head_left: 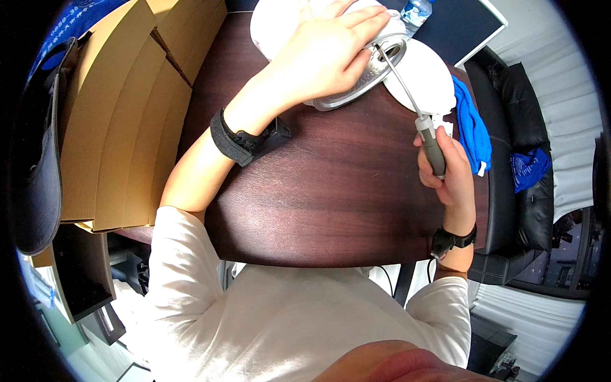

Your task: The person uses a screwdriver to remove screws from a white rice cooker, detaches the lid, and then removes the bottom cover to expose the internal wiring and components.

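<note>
My right hand (448,172) grips the grey-green handle of a screwdriver (433,148). Its long thin shaft slants up and left, and the tip meets a silver-grey oval part (359,89) with a raised rim. What the tip touches inside that rim is too small to make out. Across the oval part and the white rounded body (270,28) behind it lies my left hand (326,54), fingers stretched out and apart. It covers much of both. A white round piece (420,79) adjoins the oval part on the right, partly behind the screwdriver shaft.
Cardboard boxes (127,127) line the left side of the dark wooden table (318,191), with a dark cap (38,172) beside them. A blue cloth (472,130) lies at the right edge. Behind stands a plastic bottle (417,14). A black sofa (519,108) is beyond the table's right side.
</note>
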Demonstrator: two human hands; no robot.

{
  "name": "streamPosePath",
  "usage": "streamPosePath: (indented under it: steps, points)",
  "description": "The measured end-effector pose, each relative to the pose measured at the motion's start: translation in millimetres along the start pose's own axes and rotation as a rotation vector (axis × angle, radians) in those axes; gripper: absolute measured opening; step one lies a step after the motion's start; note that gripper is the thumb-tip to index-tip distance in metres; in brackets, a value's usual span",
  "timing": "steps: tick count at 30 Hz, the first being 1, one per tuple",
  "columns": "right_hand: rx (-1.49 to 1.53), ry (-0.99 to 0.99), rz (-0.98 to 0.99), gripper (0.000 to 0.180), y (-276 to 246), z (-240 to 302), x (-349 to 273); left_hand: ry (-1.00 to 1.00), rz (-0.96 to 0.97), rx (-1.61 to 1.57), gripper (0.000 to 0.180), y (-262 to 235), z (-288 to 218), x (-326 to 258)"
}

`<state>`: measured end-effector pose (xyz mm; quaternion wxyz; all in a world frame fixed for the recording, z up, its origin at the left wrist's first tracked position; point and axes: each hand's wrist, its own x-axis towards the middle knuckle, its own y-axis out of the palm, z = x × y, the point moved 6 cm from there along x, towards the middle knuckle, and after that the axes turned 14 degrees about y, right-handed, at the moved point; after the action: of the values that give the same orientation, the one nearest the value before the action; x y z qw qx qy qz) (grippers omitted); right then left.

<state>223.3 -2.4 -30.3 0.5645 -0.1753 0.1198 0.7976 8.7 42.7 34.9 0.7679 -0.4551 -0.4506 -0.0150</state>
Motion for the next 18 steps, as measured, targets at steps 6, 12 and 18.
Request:
streamPosePath:
  steps: [6, 12, 18]
  points:
    - [-0.001, 0.103, 0.083, 0.042, 1, 3, -4, 0.012, -0.040, -0.139, 0.051, -4, 0, 3]
    - [-1.042, -0.886, -0.840, 0.020, 4, 60, -39, 0.000, 0.019, -0.060, 0.052, -3, 0, 2]
    - [-0.604, -0.541, -0.505, 0.023, -18, 40, -14, 0.004, -0.001, -0.002, 0.053, -1, 0, 2]
